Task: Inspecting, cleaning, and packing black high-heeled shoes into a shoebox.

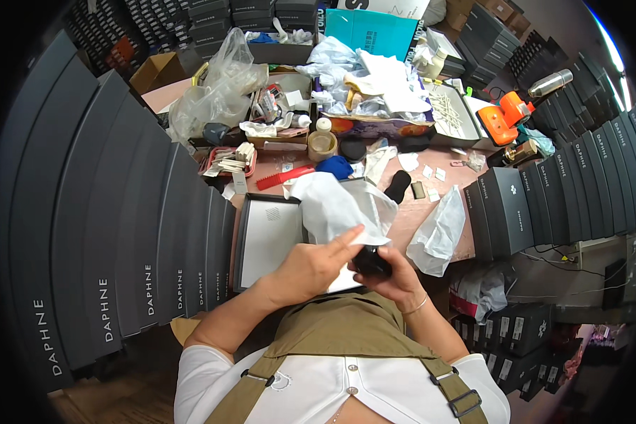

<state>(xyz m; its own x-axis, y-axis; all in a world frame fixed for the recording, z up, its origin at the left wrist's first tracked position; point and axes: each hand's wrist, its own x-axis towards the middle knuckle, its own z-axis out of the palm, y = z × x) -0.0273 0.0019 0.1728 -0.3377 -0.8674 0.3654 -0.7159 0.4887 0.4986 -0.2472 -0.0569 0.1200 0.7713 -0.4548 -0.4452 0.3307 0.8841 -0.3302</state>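
My right hand [396,280] is closed round a glossy black object [372,261] that looks like the back of a shoe. Its far part is hidden under a white, paper-like bag [332,205]. Across the near edge of that bag lies my left hand [311,270], index finger stretched along it; the thumb's grip is mostly hidden. Both hands are over an opened dark box with a white inside [268,237], whose right part is largely covered. A second white bag [438,233] lies flat to the right of my hands.
Tall stacks of dark shoe boxes [99,212] wall the left side, with more boxes [565,187] at right. Beyond my hands lie a red comb [283,178], a tape roll [322,145] and a small black pad [398,186]. Farther back, trays hold clear plastic bags [219,92] and crumpled white paper [396,81].
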